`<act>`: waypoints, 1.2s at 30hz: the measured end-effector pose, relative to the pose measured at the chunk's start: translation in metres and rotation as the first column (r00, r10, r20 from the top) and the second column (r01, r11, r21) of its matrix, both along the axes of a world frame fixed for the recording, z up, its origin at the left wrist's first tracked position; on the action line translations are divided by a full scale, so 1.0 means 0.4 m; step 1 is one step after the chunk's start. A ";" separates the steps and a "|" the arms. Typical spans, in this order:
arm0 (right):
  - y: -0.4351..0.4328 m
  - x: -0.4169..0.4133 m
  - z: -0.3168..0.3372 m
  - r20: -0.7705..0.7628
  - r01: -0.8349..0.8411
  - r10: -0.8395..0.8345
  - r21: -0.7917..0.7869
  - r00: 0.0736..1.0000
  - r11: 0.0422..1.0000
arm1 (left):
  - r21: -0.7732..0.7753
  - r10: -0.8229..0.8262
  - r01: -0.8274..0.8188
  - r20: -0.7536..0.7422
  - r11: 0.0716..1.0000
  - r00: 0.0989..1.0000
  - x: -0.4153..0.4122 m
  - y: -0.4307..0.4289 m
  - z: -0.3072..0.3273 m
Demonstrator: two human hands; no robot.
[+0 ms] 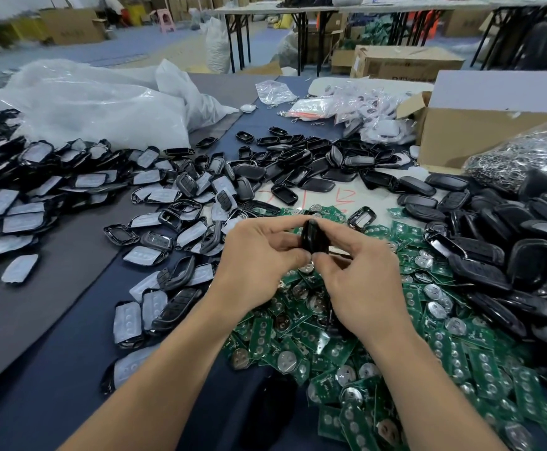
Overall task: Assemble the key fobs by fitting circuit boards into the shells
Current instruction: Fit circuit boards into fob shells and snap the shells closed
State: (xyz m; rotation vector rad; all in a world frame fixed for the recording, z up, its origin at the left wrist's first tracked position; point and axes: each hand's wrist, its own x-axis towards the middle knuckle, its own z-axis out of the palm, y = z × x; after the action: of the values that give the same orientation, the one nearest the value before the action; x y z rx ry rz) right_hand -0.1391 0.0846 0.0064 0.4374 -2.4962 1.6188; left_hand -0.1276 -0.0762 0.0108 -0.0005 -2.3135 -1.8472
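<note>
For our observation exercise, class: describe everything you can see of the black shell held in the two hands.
The black shell looks like glossy moulded plastic, rounded and oblong. It is held roughly upright above the pile of green circuit boards. The left hand pinches its left side; the right hand pinches its lower right edge. The hands hide much of it, so whether a board sits inside cannot be told.

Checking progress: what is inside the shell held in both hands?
Only the dark outside of the shell shows, between left hand and right hand. Whatever is inside is hidden.
</note>
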 end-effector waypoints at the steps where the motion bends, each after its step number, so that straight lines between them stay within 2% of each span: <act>1: 0.000 0.000 -0.001 -0.005 0.012 -0.012 0.012 1.000 1.000 | 0.015 -0.010 0.010 -0.008 1.000 1.000 0.000 0.002 -0.001; 7: 0.002 0.002 -0.001 -0.017 0.034 -0.033 0.082 0.999 0.996 | 0.051 -0.055 0.056 -0.020 0.997 0.998 -0.007 -0.001 -0.004; 15: -0.001 0.006 0.005 -0.030 0.051 -0.047 0.142 0.998 0.989 | 0.093 0.018 -0.015 -0.032 0.996 0.999 -0.012 -0.005 -0.007; 20: 0.006 0.004 0.004 -0.044 0.017 -0.009 0.178 0.999 0.984 | 0.040 0.009 -0.009 -0.019 0.999 1.000 -0.003 -0.004 -0.001; 28: -0.006 0.020 0.008 -0.092 -0.025 0.046 0.212 0.995 0.977 | 0.008 0.115 -0.115 -0.050 0.993 0.992 0.002 0.002 0.010; 33: -0.015 0.020 0.009 -0.138 0.032 0.008 0.290 0.990 0.957 | 0.048 0.167 -0.163 -0.089 0.985 0.982 0.008 0.019 0.008; 36: -0.016 0.025 0.009 -0.176 0.059 -0.011 0.267 0.984 0.962 | 0.066 0.194 -0.189 -0.079 0.980 0.978 0.007 0.023 0.007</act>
State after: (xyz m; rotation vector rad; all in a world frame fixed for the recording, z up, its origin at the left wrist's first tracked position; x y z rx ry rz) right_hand -0.1290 0.0780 0.0099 0.5357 -2.5817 1.1724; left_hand -0.1250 -0.0672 0.0135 0.1436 -2.1212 -1.7815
